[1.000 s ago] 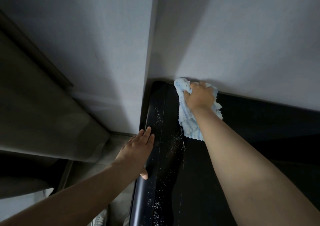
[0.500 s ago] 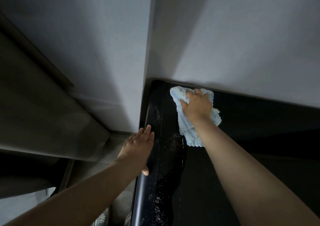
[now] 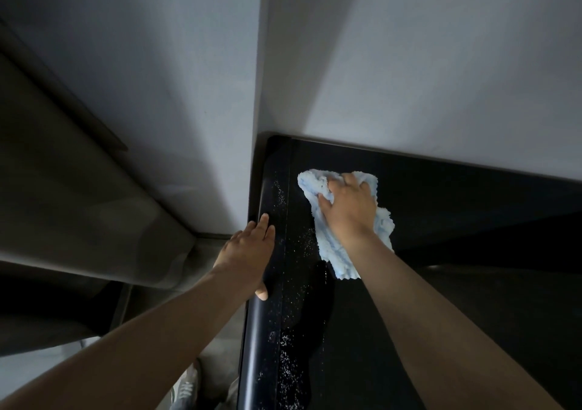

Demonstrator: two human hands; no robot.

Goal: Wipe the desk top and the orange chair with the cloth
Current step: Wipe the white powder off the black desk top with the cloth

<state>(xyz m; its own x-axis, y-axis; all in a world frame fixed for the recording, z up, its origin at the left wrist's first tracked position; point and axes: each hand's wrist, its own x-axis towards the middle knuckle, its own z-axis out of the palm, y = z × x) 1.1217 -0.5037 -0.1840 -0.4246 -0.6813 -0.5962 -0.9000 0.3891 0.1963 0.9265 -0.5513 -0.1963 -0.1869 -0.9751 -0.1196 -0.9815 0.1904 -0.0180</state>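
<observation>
Our right hand (image 3: 348, 211) presses the blue cloth (image 3: 333, 252) on the dark surface (image 3: 441, 283) near the back corner, fingers (image 3: 350, 180) curled into it. Our left hand (image 3: 247, 258) lies on its left edge, fingers straight and together.

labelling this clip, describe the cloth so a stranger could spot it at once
Find the black desk top set against the grey wall. Near its far left corner, the right hand grips a light blue cloth, the only pale, fluffy thing on that dark surface.

Left hand (image 3: 245, 255), right hand (image 3: 348, 208), forearms (image 3: 441, 331) bare. Grey sneaker (image 3: 185, 389) with pale stripes; second shoe (image 3: 232, 392) partly visible.
</observation>
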